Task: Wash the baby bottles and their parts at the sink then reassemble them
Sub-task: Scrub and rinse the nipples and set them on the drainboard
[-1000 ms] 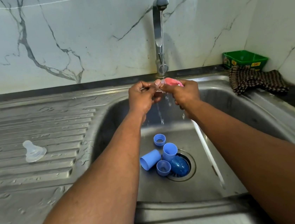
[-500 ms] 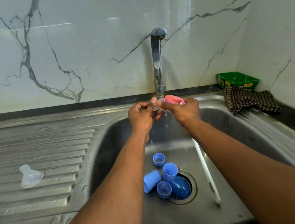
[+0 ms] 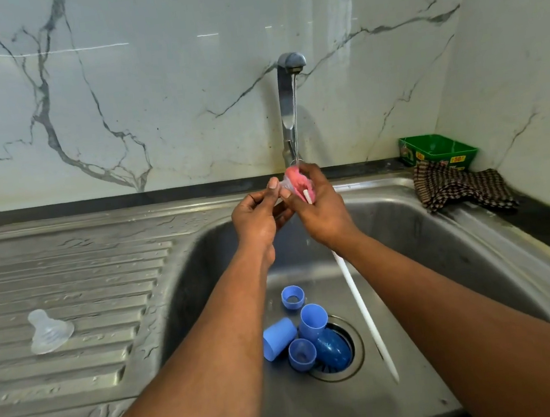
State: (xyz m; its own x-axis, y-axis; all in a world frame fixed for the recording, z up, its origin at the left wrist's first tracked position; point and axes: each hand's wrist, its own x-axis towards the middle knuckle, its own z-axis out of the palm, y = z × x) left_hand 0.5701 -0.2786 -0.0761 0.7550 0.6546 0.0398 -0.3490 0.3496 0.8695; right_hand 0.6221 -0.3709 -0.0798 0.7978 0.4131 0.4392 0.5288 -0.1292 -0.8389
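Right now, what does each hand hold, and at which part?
The left hand pinches a clear teat at its edge. The right hand grips a bottle brush just below its pink sponge head; the white handle hangs down into the sink.

Just one view here, a wide-angle cam on the person's head, looking forward and down into the sink (image 3: pixel 406 227) from close above. Both forearms run up from the bottom edge to the tap (image 3: pixel 289 103), which sits about centre. The marble wall (image 3: pixel 152 102) fills the top, the drainboard (image 3: pixel 69 283) the left. Edges bend a bit, probably lens distortion.
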